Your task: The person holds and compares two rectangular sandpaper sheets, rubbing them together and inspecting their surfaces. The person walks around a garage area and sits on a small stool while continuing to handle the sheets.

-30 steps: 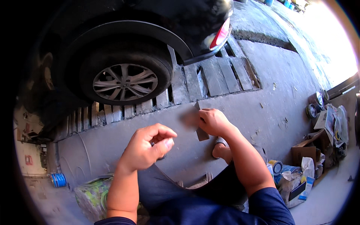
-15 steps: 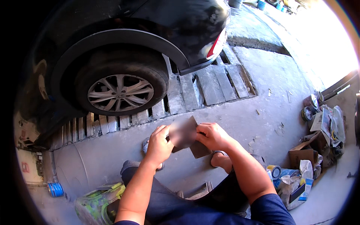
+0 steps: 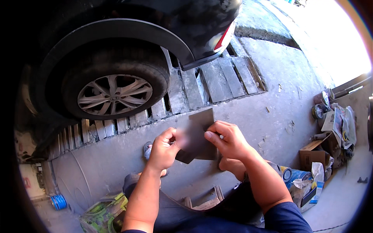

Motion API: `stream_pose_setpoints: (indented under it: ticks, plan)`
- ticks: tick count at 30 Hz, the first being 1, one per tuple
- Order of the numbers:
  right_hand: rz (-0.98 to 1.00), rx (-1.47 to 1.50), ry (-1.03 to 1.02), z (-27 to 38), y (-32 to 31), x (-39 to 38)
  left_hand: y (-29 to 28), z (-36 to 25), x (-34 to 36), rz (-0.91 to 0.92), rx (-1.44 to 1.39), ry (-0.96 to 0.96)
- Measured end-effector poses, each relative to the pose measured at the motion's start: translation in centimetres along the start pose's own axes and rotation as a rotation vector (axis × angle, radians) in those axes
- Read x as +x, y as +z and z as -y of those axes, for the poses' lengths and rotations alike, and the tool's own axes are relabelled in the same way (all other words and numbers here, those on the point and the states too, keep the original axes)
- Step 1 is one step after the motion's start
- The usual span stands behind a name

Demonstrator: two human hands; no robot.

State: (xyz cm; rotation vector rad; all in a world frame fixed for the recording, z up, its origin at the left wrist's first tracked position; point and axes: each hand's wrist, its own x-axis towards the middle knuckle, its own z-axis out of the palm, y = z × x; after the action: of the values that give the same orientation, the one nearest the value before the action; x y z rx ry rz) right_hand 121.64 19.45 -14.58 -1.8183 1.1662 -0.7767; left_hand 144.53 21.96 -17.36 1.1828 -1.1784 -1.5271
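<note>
Above my knees, both hands hold dark grey-brown flat sheets point(image 3: 206, 145) that look like sandpaper; a blurred patch covers part of them. My left hand point(image 3: 165, 149) is closed, thumb and fingers pinching the sheets' left edge. On the opposite side my right hand point(image 3: 227, 139) pinches the right edge, its thumb lying along the front. One corner rises above the right fingers, and another piece hangs lower between the hands. How many layers there are I cannot tell.
Ahead at left stands a black car point(image 3: 155, 33) with its rear wheel point(image 3: 114, 95) over wooden planks point(image 3: 219, 83). A cardboard box point(image 3: 312, 155), bags and tins lie at right. At lower left are a blue can point(image 3: 58, 202) and a green-smeared container point(image 3: 103, 213).
The sheets now stand more upright and show a broader face between my hands. My right hand has shifted slightly up and to the right. The whole view has tilted downward a little.
</note>
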Motion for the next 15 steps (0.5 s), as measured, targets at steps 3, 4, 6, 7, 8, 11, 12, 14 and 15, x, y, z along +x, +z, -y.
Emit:
stream_pose_setpoints:
  ticks: [3, 4, 6, 7, 8, 11, 12, 14, 15]
  plan:
    - [-0.125, -0.004, -0.030, -1.4, -0.4, 0.3, -0.4, -0.5, 0.2, -0.143, -0.199, 0.055]
    - [-0.209, 0.078, 0.035, -1.7, -0.3, 0.3, -0.8, -0.5, 0.2, -0.161, -0.171, 0.067]
    - [-0.339, 0.337, 0.144, -2.0, -0.4, 0.6, -1.2, -0.7, 0.1, -0.211, -0.102, 0.113]
    - [-0.311, 0.546, 0.162, -2.0, -0.5, 0.7, -1.0, -0.6, -0.2, -0.243, -0.062, 0.145]
    - [-0.286, 0.671, 0.128, -1.7, -0.4, 0.8, -0.8, -0.6, -0.5, -0.273, -0.023, 0.178]
    - [-0.194, 0.889, 0.146, -0.9, 0.3, 0.6, -0.7, -0.2, -1.2, -0.319, 0.152, 0.245]
    - [-0.148, 0.927, 0.170, -0.5, 0.6, 0.4, -0.6, -0.2, -1.1, -0.331, 0.186, 0.315]
    - [-0.086, 1.011, 0.224, 0.4, 1.3, 0.4, -0.8, -0.3, -1.2, -0.347, 0.209, 0.340]
    - [-0.065, 1.032, 0.246, 0.7, 1.6, 0.4, -0.8, -0.4, -1.2, -0.354, 0.222, 0.352]
